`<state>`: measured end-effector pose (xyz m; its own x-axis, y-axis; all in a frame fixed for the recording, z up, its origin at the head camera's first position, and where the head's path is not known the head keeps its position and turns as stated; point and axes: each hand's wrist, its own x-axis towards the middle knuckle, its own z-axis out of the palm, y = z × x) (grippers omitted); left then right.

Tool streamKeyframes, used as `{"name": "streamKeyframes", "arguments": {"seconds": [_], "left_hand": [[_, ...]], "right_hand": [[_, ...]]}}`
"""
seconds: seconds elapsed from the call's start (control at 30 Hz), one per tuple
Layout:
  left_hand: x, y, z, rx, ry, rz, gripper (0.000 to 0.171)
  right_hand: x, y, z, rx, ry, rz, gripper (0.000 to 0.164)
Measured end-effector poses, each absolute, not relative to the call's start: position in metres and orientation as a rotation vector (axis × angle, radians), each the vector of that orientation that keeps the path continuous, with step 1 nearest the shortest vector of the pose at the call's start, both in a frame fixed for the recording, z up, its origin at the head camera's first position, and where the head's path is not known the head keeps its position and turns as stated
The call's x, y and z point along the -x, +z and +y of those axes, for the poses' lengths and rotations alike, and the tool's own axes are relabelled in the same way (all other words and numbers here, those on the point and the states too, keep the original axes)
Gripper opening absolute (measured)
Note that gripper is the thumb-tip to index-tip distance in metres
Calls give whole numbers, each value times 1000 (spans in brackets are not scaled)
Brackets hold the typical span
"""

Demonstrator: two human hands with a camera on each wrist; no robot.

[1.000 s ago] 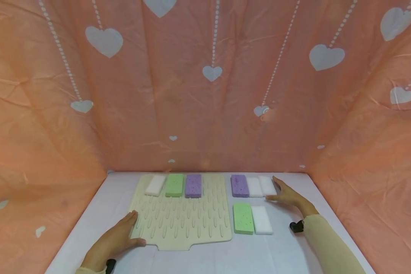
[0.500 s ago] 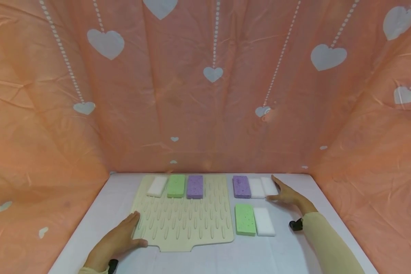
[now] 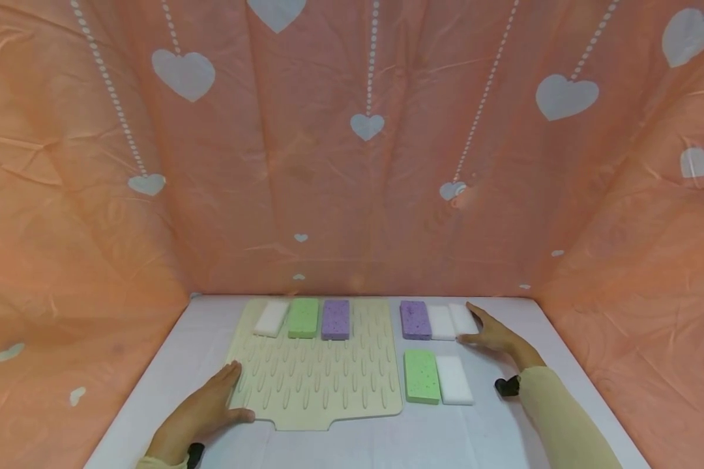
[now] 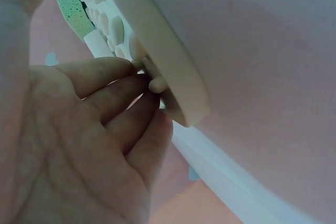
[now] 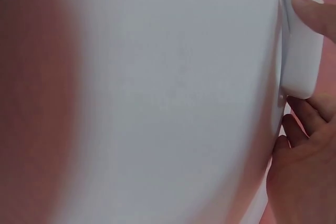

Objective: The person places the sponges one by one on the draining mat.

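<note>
My left hand (image 3: 202, 407) rests at the left side of a beige drying mat (image 3: 322, 371) with raised ridges. In the left wrist view its extended fingertips touch the mat's thick edge (image 4: 173, 56). At the back right, my right hand (image 3: 495, 333) holds the rightmost white sponge (image 3: 463, 319), thumb on the near side and fingers at the far side. The right wrist view shows that white sponge (image 5: 303, 51) between thumb and fingertips, close over the table. Left of it lie another white sponge (image 3: 442, 323) and a purple sponge (image 3: 415, 320).
Along the mat's back edge lie a white sponge (image 3: 271, 318), a green sponge (image 3: 303, 318) and a purple sponge (image 3: 336, 319). Right of the mat, nearer, a green sponge (image 3: 422, 376) and a white sponge (image 3: 454, 380) lie side by side. An orange curtain (image 3: 364, 215) surrounds the white table (image 3: 381, 446).
The head view has swung slightly, so everything sits a little farther right in it. Both hands and all the sponges keep their places.
</note>
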<state>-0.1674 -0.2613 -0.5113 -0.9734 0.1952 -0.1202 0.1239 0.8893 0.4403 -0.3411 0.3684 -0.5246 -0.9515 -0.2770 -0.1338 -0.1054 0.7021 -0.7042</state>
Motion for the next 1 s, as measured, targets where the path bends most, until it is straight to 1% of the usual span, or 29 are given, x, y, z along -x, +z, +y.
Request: {"name": "streamKeyframes", "arguments": {"seconds": [0.4, 0.63, 1.0], "left_hand": [[171, -506, -259, -288, 659, 2891, 123], [172, -509, -261, -406, 558, 2960, 120], [167, -507, -261, -361, 584, 2939, 120]], "right_hand": [[339, -518, 369, 249, -1040, 2701, 122], [334, -510, 367, 195, -1013, 2754, 122], [325, -493, 333, 399, -1154, 2777, 116]]}}
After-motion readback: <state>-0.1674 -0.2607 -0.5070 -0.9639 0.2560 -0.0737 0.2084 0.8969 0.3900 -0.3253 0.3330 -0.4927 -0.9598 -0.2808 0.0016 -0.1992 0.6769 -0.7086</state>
